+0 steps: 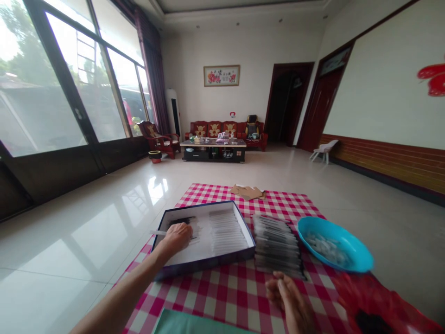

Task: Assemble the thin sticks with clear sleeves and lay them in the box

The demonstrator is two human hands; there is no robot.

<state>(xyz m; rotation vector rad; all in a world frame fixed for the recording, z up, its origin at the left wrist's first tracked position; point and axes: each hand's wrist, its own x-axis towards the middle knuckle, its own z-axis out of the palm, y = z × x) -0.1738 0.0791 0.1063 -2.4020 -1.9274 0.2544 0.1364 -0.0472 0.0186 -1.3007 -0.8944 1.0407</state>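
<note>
My left hand [179,239] reaches into a shallow white-lined box [205,260] with a dark blue rim. It is shut on a thin white stick [158,232] that pokes out past the box's left wall. Inside the box, rows of thin translucent tubes [225,231] lie side by side, and a dark patch sits partly under my hand. My right hand [285,297] hovers at the near edge of a stack of similar dark-tipped tubes [276,246], fingers apart and slightly blurred. It holds nothing. To the right, a blue plastic basin [333,243] holds small whitish pieces [327,248].
Everything lies on a pink-and-white checked cloth [222,297] on a glossy tiled floor. Flat cardboard pieces [247,191] lie at its far edge, a green sheet [198,324] at the near edge, and a red blurred object [368,301] at right.
</note>
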